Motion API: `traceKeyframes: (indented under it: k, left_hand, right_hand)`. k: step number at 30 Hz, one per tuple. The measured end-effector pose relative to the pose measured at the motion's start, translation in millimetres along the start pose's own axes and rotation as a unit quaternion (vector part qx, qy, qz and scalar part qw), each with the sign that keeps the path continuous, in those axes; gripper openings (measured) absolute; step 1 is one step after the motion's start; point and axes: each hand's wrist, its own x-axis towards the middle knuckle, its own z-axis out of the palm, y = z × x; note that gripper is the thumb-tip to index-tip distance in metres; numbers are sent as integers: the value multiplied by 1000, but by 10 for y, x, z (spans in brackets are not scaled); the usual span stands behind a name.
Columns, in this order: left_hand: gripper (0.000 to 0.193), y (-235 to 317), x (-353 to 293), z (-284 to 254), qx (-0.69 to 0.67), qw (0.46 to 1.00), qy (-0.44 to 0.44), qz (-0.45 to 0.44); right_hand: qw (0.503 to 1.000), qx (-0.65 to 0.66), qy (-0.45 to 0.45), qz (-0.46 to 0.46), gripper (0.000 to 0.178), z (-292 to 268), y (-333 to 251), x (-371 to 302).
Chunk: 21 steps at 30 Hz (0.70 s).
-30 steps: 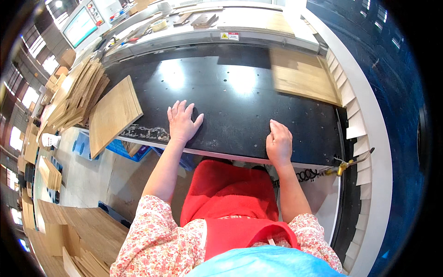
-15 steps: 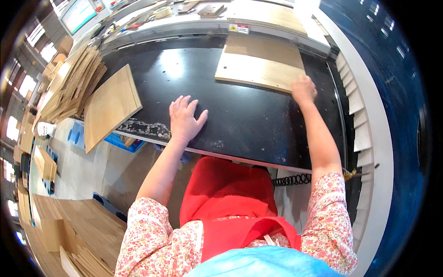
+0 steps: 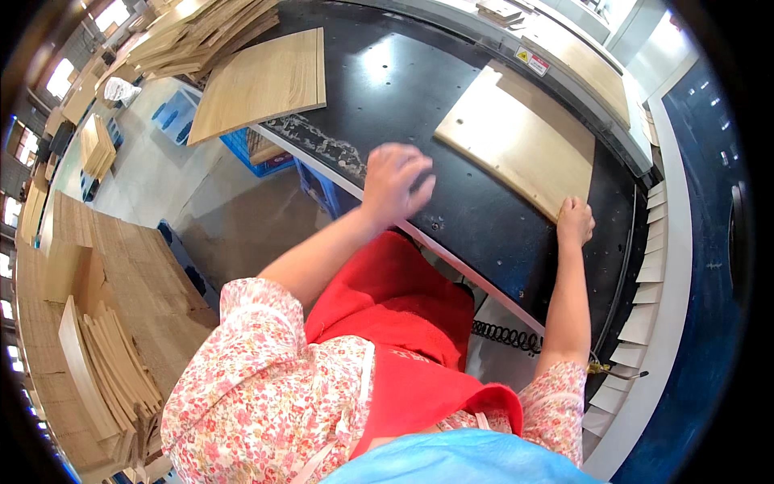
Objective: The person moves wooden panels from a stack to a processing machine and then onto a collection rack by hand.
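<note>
A light wooden panel [image 3: 516, 133] with small holes along its near edge lies flat on the black worktable [image 3: 387, 121]. My right hand [image 3: 575, 222] grips the panel's near right corner, fingers closed on its edge. Slightly blurred, my left hand [image 3: 395, 181] is raised over the table's front edge with bent fingers apart, holding nothing. Farther left, another wooden panel [image 3: 262, 81] rests at the table's left end, one corner jutting past the front edge.
Stacked boards [image 3: 197, 36] stand at the far left. A machine beam [image 3: 556, 77] with a warning label runs behind the table. White flaps [image 3: 645, 294] line the right side. Below left are a blue crate [image 3: 250, 149] and a pile of wooden strips [image 3: 121, 367].
My view has turned, shifting the scene. The panel under my right hand has come away from the beam, toward me. My left hand has lifted off the tabletop.
</note>
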Motion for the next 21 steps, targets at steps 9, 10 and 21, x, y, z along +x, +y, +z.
traceKeyframes:
  k: [9, 10, 21]
  left_hand:
    - [57, 672, -1248, -73, -571, 662, -186, -448]
    - [55, 622, -1171, -50, -616, 604, -164, -479]
    - [41, 956, 483, -675, -474, 755, 34, -452]
  right_hand:
    - [992, 65, 21, -109, 38, -367, -44, -1088]
    - [986, 69, 26, -150, 50, -421, -54, -1204]
    - [907, 212, 120, -344, 57, -735, -605, -1610]
